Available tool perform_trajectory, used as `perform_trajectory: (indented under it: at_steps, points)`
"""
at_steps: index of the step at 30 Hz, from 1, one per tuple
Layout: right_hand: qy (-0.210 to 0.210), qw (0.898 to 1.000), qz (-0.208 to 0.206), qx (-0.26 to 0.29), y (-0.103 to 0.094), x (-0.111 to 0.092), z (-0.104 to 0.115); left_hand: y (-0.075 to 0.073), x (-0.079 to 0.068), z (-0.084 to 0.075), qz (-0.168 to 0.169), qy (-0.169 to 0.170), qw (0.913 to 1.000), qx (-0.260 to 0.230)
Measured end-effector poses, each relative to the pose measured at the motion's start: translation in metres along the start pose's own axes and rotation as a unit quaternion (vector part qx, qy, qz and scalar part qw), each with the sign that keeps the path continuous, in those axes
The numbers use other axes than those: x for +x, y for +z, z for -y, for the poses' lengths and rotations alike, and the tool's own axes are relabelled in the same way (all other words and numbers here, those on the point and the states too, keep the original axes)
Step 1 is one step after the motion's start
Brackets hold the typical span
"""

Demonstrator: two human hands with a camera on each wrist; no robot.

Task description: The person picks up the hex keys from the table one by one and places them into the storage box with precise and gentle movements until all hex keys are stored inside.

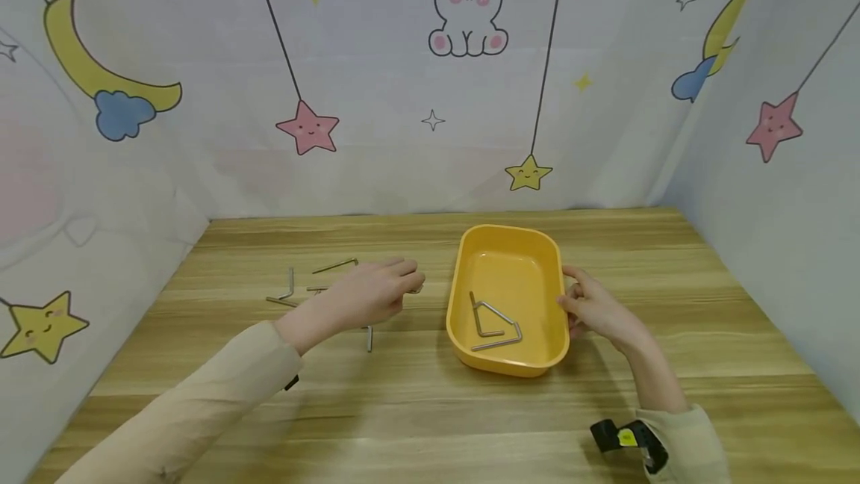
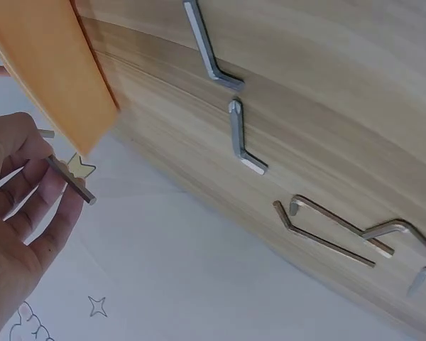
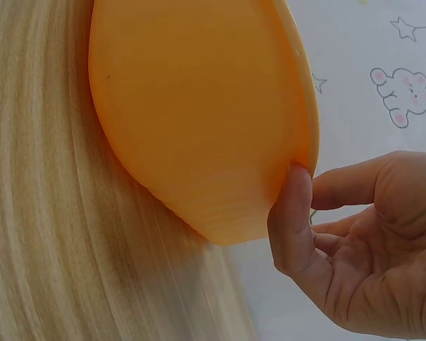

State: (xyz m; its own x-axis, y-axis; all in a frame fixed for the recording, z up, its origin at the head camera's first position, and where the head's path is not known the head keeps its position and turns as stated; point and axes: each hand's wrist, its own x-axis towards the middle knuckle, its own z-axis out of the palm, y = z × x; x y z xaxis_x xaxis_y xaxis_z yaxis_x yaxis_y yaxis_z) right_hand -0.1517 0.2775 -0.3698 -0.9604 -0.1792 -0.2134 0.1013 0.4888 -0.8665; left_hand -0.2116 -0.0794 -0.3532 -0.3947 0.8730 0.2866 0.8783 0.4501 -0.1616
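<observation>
My left hand (image 1: 372,290) is above the table, to the left of the yellow plastic bin (image 1: 510,267). In the left wrist view its thumb and fingers pinch a metal hex key (image 2: 72,180), whose other end shows past the thumb. My right hand (image 1: 594,308) grips the bin's right side at the rim; in the right wrist view one digit presses the outer wall (image 3: 192,128). Inside the bin, toward its near end, lie L-shaped hex keys, one darker (image 1: 478,320) and others silver (image 1: 497,343).
Several loose hex keys lie on the wooden table (image 1: 416,409) left of the bin, among them a brassy one (image 1: 336,267) and a silver one (image 1: 369,338) partly behind the left arm. Printed cloth walls (image 1: 403,170) stand at the back and both sides.
</observation>
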Motion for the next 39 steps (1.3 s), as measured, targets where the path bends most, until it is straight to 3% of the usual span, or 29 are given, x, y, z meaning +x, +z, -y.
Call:
perform_trajectory:
  at_steps: [14, 24, 29, 39]
  points:
    - [0.004, 1.000, -0.003, 0.001, 0.002, 0.002, 0.002, -0.007, 0.034, -0.011, 0.035, 0.051, 0.9973, 0.038]
    - [0.003, 1.000, 0.001, 0.003, 0.002, 0.002, 0.002, -0.015, 0.066, -0.021, 0.058, 0.069, 0.9957, 0.024]
    - [0.004, 1.000, 0.001, 0.002, 0.001, 0.002, 0.001, -0.016, 0.085, -0.027, 0.096, 0.078, 0.9922, 0.017]
    - [0.008, 1.000, 0.004, 0.006, 0.000, -0.001, 0.000, -0.005, 0.118, -0.043, 0.181, 0.089, 0.9794, -0.008]
